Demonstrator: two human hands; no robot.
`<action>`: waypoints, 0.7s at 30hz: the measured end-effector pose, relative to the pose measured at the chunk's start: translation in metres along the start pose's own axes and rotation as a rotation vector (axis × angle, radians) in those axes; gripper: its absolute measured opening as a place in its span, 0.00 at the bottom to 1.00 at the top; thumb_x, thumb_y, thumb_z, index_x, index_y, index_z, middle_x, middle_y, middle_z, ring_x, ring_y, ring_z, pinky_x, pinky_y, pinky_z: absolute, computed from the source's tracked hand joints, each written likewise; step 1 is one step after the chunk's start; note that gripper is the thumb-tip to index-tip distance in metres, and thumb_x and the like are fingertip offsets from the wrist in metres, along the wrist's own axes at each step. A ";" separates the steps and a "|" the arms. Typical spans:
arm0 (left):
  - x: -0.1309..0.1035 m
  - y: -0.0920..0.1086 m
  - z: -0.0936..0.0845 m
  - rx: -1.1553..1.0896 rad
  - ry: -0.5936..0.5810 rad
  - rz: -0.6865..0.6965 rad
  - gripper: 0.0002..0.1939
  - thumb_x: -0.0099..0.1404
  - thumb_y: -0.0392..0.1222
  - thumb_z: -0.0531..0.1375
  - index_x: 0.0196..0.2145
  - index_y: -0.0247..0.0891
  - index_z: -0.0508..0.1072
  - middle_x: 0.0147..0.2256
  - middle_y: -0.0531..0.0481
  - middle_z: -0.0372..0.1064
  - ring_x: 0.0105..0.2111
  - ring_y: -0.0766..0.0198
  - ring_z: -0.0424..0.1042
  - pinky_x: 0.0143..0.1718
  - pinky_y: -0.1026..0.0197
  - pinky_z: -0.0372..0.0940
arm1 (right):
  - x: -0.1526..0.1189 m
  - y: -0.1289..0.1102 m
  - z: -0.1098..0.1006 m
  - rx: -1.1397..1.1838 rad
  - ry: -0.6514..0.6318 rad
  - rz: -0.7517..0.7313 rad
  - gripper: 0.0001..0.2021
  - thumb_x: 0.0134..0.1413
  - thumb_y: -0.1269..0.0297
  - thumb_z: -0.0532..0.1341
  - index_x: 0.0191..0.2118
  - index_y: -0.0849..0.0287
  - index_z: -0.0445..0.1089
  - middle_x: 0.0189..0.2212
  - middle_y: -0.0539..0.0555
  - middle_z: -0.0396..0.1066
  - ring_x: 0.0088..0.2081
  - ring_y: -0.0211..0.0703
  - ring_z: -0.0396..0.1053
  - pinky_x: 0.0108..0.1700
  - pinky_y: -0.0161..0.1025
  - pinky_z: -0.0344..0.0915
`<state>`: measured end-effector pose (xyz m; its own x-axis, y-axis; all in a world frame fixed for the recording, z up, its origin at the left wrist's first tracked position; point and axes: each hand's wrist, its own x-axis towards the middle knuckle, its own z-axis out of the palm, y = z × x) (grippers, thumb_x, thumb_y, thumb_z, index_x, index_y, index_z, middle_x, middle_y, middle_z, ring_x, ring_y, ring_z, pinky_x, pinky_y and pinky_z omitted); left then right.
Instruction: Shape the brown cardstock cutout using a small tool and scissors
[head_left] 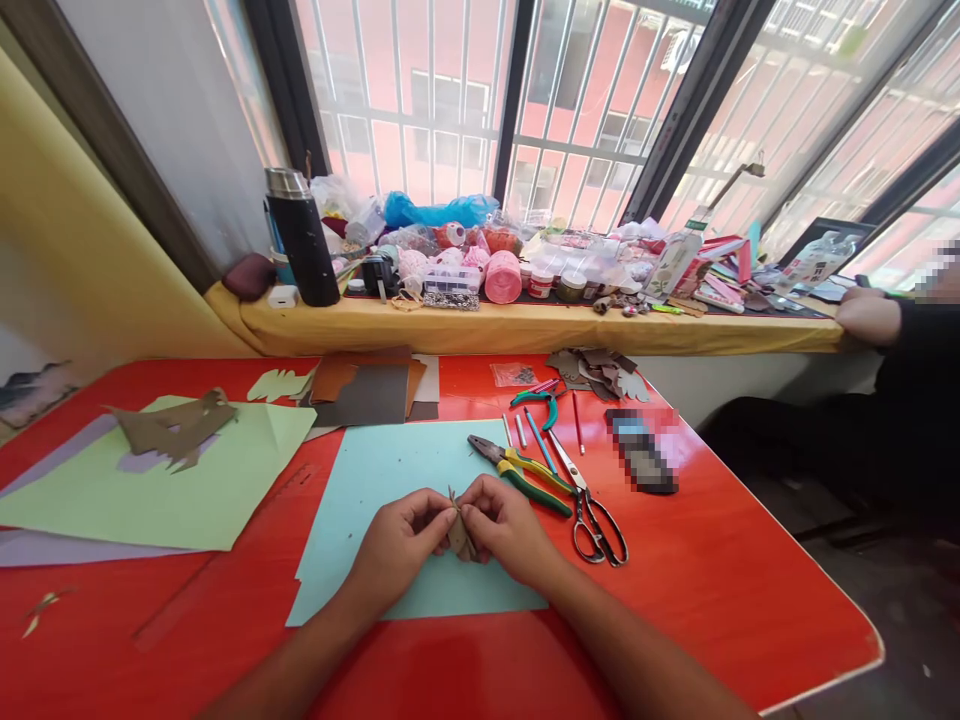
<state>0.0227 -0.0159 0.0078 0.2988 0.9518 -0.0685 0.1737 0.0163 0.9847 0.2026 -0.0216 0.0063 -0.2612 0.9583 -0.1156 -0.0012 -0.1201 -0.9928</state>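
Between my two hands is a small folded piece of brown leather-like sheet, pinched near its top. My left hand grips its left side with thumb and forefinger. From the other side my right hand pinches it too, and the fingertips of both hands nearly meet. Part of the piece is hidden by my fingers. Under the hands lies a light blue paper sheet. Pliers with green and yellow handles rest just beyond my right hand, beside metal scissors.
Green paper with a cut brown scrap lies left on the red table. Dark and brown sheets, pencils, a phone and scraps lie farther back. A black thermos stands on the crowded sill. Someone's arm shows at right.
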 end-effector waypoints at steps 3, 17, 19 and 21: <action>0.001 -0.001 -0.001 -0.055 0.006 -0.009 0.16 0.65 0.55 0.62 0.32 0.38 0.75 0.26 0.52 0.72 0.26 0.62 0.70 0.31 0.61 0.67 | 0.000 0.000 -0.001 0.012 -0.008 0.006 0.13 0.59 0.52 0.64 0.36 0.56 0.65 0.17 0.42 0.64 0.16 0.33 0.60 0.18 0.30 0.58; 0.001 -0.002 0.001 -0.046 0.000 0.016 0.15 0.63 0.54 0.63 0.33 0.39 0.76 0.25 0.52 0.72 0.25 0.61 0.69 0.31 0.61 0.66 | 0.002 0.004 0.001 -0.043 0.001 0.004 0.21 0.60 0.42 0.64 0.35 0.56 0.64 0.17 0.43 0.66 0.16 0.33 0.61 0.18 0.30 0.57; 0.002 -0.004 0.001 -0.038 0.002 0.022 0.15 0.64 0.54 0.62 0.33 0.39 0.76 0.26 0.52 0.72 0.26 0.61 0.69 0.31 0.61 0.66 | 0.002 0.005 0.002 -0.046 0.011 -0.003 0.20 0.60 0.43 0.64 0.35 0.56 0.64 0.17 0.43 0.66 0.16 0.33 0.60 0.18 0.30 0.57; 0.002 -0.006 0.000 -0.028 0.002 0.030 0.15 0.65 0.54 0.62 0.32 0.39 0.76 0.26 0.52 0.72 0.26 0.62 0.69 0.31 0.62 0.65 | 0.003 0.005 0.002 -0.044 0.015 -0.008 0.19 0.60 0.44 0.64 0.35 0.56 0.64 0.17 0.42 0.65 0.15 0.33 0.60 0.18 0.30 0.58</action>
<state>0.0224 -0.0139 0.0017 0.3020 0.9525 -0.0389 0.1385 -0.0034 0.9904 0.1999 -0.0199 0.0007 -0.2466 0.9631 -0.1077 0.0396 -0.1010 -0.9941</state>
